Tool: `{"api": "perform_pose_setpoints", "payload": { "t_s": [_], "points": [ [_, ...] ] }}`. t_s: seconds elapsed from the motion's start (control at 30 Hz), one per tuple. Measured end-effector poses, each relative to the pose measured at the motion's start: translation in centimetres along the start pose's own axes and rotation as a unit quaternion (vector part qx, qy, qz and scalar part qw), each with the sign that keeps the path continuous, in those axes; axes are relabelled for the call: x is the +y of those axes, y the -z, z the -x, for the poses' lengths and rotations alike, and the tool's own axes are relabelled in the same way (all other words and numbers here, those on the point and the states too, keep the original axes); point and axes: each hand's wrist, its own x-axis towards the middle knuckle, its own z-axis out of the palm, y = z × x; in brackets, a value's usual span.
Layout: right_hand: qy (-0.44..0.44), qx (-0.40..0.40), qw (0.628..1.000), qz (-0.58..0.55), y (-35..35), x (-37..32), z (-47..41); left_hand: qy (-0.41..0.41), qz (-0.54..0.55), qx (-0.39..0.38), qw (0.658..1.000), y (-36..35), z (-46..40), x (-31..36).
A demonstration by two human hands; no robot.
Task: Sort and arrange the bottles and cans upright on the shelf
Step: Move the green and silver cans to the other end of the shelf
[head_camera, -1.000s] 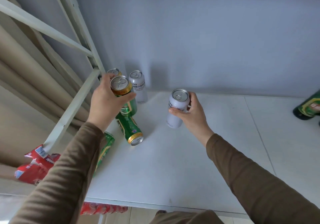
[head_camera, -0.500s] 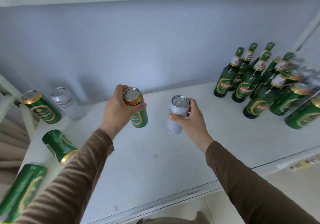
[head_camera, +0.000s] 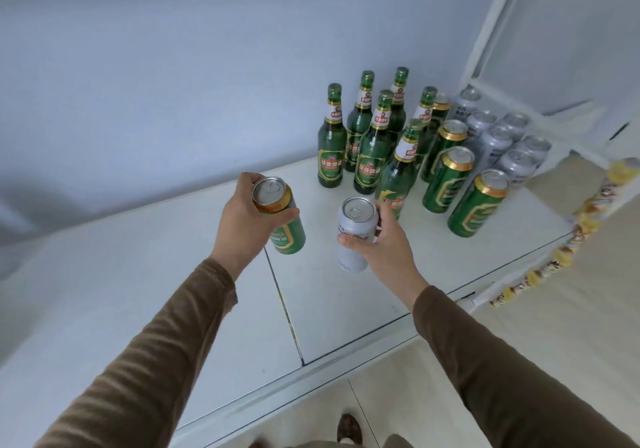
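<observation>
Left hand [head_camera: 247, 220] grips green can [head_camera: 282, 219], right hand [head_camera: 379, 239] silver can [head_camera: 356, 231], seemingly above shelf [head_camera: 138, 291].

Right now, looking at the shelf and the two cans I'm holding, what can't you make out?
Head view only:
- Green can: label mostly covered by the left hand.
- Silver can: small print too fine; the right hand hides its far side.
- Back bottles: lower labels hidden by the front bottles.
- Rear silver cans: blurred, so the count is uncertain.
- Shelf: left end cut off by the picture's edge.
</observation>
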Motion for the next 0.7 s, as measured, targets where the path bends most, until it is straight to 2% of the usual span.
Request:
{"api": "perform_pose_setpoints", "payload": {
  "t_s": [0.47, 0.7],
  "points": [
    [-0.049, 0.1, 0.994, 0.017, 8.5, 4.1, -2.2, -0.018, 0.021, -0.097, 0.995, -11.1, -2.3, 2.4],
    [-0.065, 0.097, 0.993, 0.008, 11.7, 5.6, -3.8, 0.004, -0.004, -0.11, 0.994, -14.9, -1.9, 3.0]
  ]
}}
